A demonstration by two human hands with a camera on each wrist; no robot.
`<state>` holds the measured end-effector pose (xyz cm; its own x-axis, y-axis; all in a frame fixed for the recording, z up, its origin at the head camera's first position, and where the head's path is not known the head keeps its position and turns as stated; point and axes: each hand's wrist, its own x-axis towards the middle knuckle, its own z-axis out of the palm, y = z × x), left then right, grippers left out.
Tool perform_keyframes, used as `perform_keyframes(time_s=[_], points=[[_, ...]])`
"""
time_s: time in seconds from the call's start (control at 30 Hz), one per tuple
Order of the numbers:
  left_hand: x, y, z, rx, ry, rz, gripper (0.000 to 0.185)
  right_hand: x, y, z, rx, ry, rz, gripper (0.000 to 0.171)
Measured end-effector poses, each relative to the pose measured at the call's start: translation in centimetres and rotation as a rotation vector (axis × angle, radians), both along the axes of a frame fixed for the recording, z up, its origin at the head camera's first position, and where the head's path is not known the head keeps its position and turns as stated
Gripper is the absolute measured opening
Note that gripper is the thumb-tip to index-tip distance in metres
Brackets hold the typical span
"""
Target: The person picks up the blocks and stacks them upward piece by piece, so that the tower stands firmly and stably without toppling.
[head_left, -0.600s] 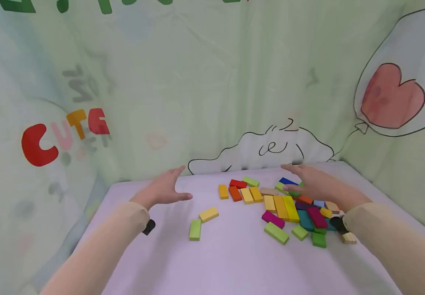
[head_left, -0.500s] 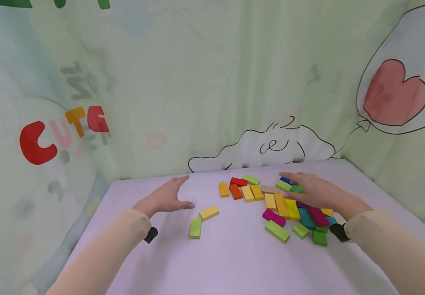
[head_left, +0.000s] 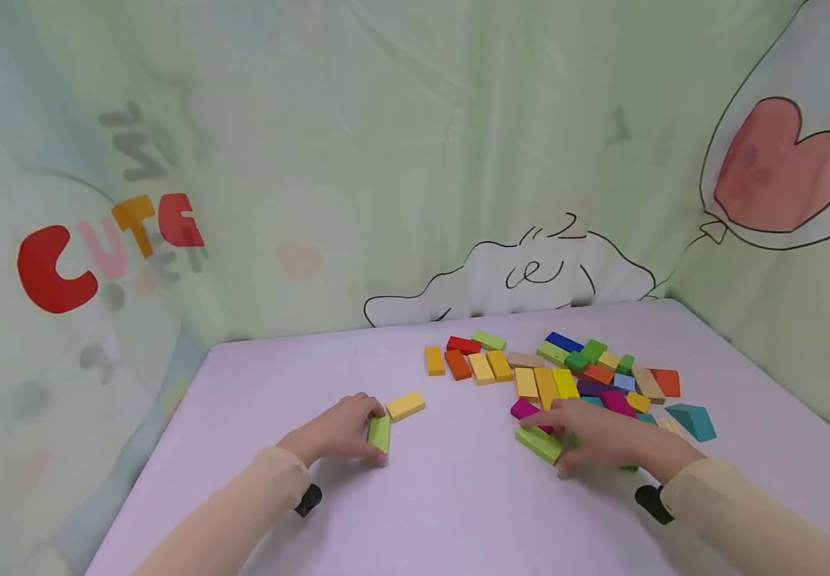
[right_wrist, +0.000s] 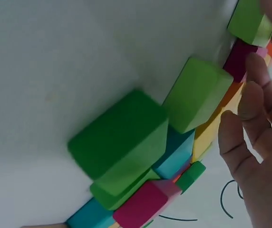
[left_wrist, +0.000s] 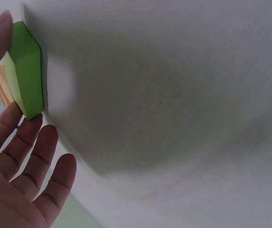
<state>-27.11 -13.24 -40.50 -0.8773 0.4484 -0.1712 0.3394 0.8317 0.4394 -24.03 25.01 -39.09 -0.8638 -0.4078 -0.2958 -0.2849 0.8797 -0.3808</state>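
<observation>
My left hand pinches a light green block by its two ends, thumb at the near end and fingers at the far end. In the left wrist view this green block sits between thumb and fingertips, the other fingers loosely bent. A pale yellow block lies just beyond it. On the right, my right hand has thumb and index finger at opposite ends of a longer light green block. A magenta block lies right behind that one, partly covered by the fingers. The right wrist view shows the hand only partly.
Several coloured blocks lie in a loose cluster at the right, among them a yellow block, a teal triangular block and a blue block. A red block lies near the back. A printed curtain hangs behind the table.
Both hands have come down from above the table to the two light green blocks, and their fingers have closed around the blocks' ends. The head view has tilted slightly.
</observation>
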Motion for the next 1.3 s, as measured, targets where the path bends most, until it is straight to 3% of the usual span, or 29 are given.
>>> perform_keyframes(time_s=[0.13, 0.3, 0.5, 0.67, 0.83, 1.1, 1.3], points=[[0.4, -0.1, -0.2, -0.002, -0.012, -0.017, 0.064, 0.0, -0.5, -0.2, 0.011, -0.014, 0.004, 0.067], [1.3, 0.6, -0.4, 0.006, -0.026, -0.044, 0.064, 0.4, -1.5, -0.2, -0.051, -0.055, -0.036, 0.064], [2.9, 4.2, -0.9, -0.013, -0.004, -0.094, 0.068, 1.8, -4.4, -0.8, -0.145, -0.111, -0.028, 0.06], [4.1, 6.5, -0.7, -0.023, -0.005, -0.107, 0.071, 2.4, -6.1, -1.3, -0.149, -0.111, -0.039, 0.066], [4.2, 7.0, -0.7, -0.003, -0.029, -0.094, 0.069, 2.4, -6.8, -1.4, -0.131, -0.096, -0.066, 0.065], [4.4, 8.7, -1.0, -0.016, 0.011, -0.126, 0.069, 2.2, -8.4, -1.3, -0.093, -0.052, -0.028, 0.064], [4.3, 8.8, -0.9, -0.018, 0.019, -0.132, 0.068, 2.1, -8.5, -1.3, -0.084, -0.048, -0.014, 0.065]])
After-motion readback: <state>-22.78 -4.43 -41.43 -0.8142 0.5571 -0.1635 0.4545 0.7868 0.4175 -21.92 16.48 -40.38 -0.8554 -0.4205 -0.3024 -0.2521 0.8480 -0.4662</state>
